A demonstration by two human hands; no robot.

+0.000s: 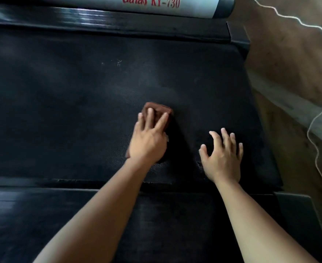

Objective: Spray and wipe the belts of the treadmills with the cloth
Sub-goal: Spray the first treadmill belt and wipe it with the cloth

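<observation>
The belt, filling the middle of the frame, looks like matt black rubber with a fine woven texture, greyed by dust in patches. The cloth at centre is soft, matt, reddish-brown fabric. The top rail and the bottom rail at lower left look like black ribbed plastic with a glossy sheen. The cover at the upper edge is smooth and pale, with red lettering. The floor at right looks rough, matt and brown.
</observation>
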